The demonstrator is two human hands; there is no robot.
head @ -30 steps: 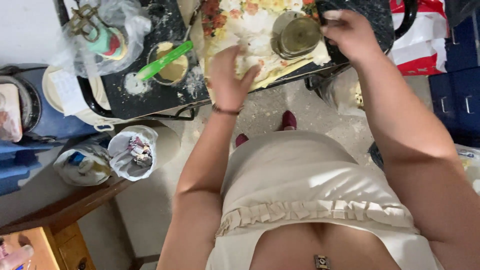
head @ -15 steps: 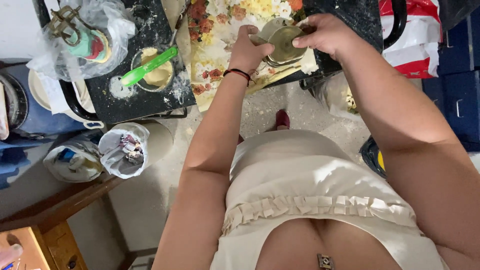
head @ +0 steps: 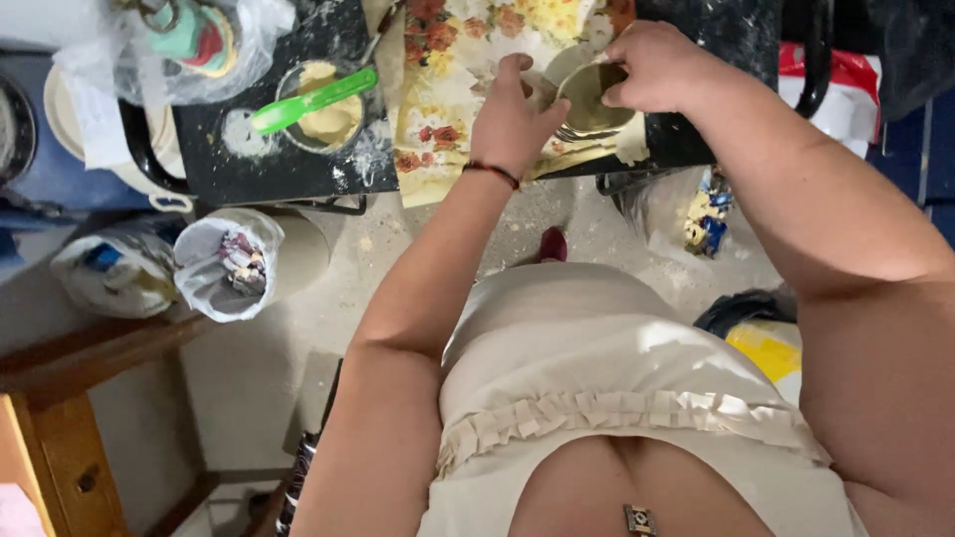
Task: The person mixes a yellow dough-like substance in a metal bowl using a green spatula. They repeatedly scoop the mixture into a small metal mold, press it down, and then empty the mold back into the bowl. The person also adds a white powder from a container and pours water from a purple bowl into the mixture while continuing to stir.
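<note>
Gripping a metal cup [head: 589,97] by its rim, the right hand [head: 652,68] hides one side; the left hand [head: 512,117] cups the other, fingers curled, its contents unclear.

A green spatula [head: 310,99] rests across a bowl of batter [head: 323,107]; a lined bin [head: 234,264] stands below.

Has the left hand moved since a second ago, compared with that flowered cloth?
Yes. The left hand has moved right across the flowered cloth to the metal cup, which the right hand grips at the rim.
</note>
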